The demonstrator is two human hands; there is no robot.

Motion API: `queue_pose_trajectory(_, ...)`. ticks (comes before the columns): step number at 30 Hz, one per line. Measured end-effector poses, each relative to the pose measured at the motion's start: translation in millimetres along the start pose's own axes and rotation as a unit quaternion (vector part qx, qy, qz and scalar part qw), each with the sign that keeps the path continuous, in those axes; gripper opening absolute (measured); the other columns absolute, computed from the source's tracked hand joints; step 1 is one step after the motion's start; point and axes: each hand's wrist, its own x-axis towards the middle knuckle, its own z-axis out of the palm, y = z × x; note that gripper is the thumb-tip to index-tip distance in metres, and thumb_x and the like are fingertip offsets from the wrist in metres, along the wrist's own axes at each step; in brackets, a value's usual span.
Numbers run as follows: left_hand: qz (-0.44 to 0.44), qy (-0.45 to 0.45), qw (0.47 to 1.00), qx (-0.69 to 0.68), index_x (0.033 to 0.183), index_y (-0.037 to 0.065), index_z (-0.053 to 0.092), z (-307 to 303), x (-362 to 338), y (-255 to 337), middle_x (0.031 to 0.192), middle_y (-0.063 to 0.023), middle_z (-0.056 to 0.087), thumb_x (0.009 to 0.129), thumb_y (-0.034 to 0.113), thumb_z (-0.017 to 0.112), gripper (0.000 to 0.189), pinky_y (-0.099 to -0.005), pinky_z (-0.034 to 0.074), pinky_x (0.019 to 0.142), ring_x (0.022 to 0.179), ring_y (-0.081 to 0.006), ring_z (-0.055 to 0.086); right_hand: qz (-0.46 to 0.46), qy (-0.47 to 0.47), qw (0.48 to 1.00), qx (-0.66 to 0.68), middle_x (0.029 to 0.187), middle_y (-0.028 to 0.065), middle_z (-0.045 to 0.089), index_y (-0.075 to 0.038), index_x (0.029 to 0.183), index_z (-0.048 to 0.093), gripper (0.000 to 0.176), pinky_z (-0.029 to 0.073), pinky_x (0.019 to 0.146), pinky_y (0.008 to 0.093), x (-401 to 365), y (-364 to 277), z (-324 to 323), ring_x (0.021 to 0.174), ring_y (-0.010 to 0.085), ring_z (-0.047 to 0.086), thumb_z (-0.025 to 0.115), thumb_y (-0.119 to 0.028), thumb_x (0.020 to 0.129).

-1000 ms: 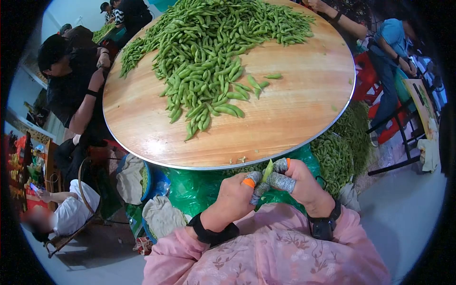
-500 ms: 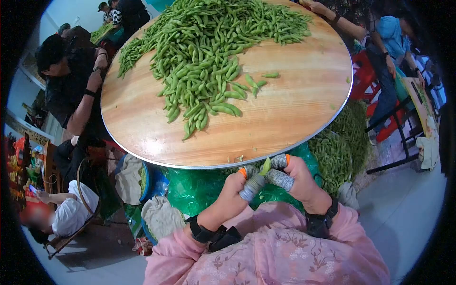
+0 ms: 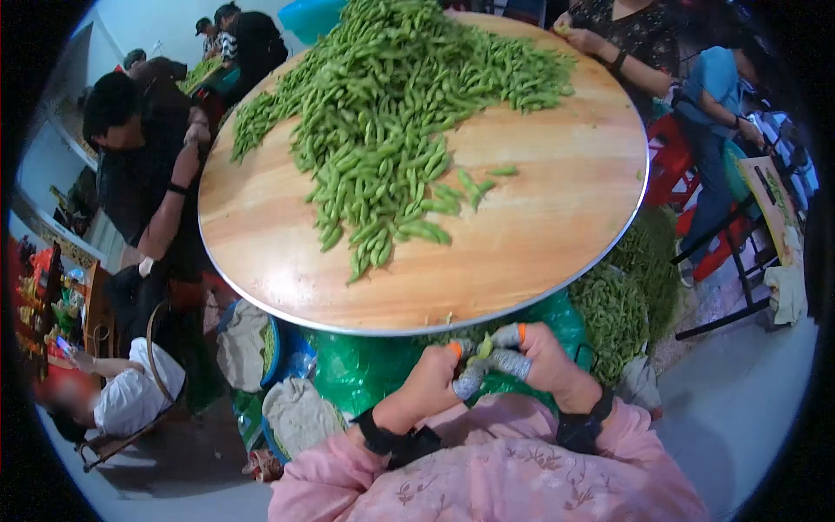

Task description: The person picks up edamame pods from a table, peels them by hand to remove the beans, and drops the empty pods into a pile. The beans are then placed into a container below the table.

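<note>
Both hands meet in front of my body, just off the near edge of the round wooden table (image 3: 287, 278). A green bean pod (image 3: 484, 349) is pinched between them, its lower part hidden by the fingers. My left hand (image 3: 428, 381) is closed on one side of the pod, with grey tape round the fingers and an orange band at the thumb. On the other side my right hand (image 3: 551, 364) is closed too, its fingers wrapped the same way. A large heap of bean pods (image 3: 374, 148) covers the far and middle part of the tabletop.
Green plastic (image 3: 361, 370) hangs below the table edge. Cloth-covered blue tubs (image 3: 300, 413) stand at left; more pods (image 3: 622, 304) are piled on the floor at right. Co-workers sit around, one at the table's left (image 3: 143, 165), another's hand (image 3: 584, 39) at the far right.
The view has tilted up, so the table and my hands appear lower. The pod between my fingers is turned and shows less. More of the person across the table is visible.
</note>
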Motion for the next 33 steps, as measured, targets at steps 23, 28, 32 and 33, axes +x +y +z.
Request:
queue_pose_trajectory(23,0.066,0.104,0.849,0.514,0.081,0.0,0.056,-112.0,99.8,11.8,0.083,-0.0176,0.053,0.073,0.013,0.056,0.015,-0.0416,0.043,0.063,0.077,-0.0341,0.053,0.069,0.324,0.877,-0.349,0.081,0.0136,0.063,0.005,0.092,0.057,0.02,0.046,0.066,0.0286,-64.5,2.2,-107.0,0.072,0.0182,0.059,0.056,-0.002,0.072)
queue_pose_trajectory(28,0.085,0.14,0.832,0.531,0.076,0.0,0.055,-105.5,93.8,10.8,0.075,-0.0159,0.054,0.073,0.016,0.056,0.016,-0.0415,0.043,0.062,0.072,-0.0341,0.054,0.045,0.235,0.941,-0.241,0.083,0.0094,0.063,0.004,0.092,0.059,0.018,0.046,0.067,0.0252,-39.1,-22.8,-60.7,0.073,0.0125,0.057,0.057,-0.001,0.076)
queue_pose_trajectory(32,-0.021,0.146,0.882,0.448,0.076,0.001,0.057,-89.4,72.3,37.5,0.07,-0.0163,0.057,0.075,0.013,0.056,0.012,-0.0391,0.044,0.053,0.063,-0.032,0.057,-0.023,0.158,0.974,-0.162,0.085,0.0058,0.062,0.004,0.101,0.056,0.024,0.045,0.069,0.0242,-15.7,-38.4,-30.0,0.075,0.011,0.056,0.058,-0.003,0.078)
queue_pose_trajectory(33,-0.021,0.144,0.882,0.448,0.076,0.001,0.057,-82.0,64.2,44.8,0.07,-0.0163,0.057,0.075,0.013,0.056,0.012,-0.0391,0.044,0.053,0.063,-0.032,0.057,-0.022,0.159,0.974,-0.161,0.085,0.0058,0.062,0.004,0.101,0.056,0.024,0.045,0.069,0.0242,-9.2,-38.6,-24.3,0.075,0.011,0.056,0.058,-0.003,0.078)
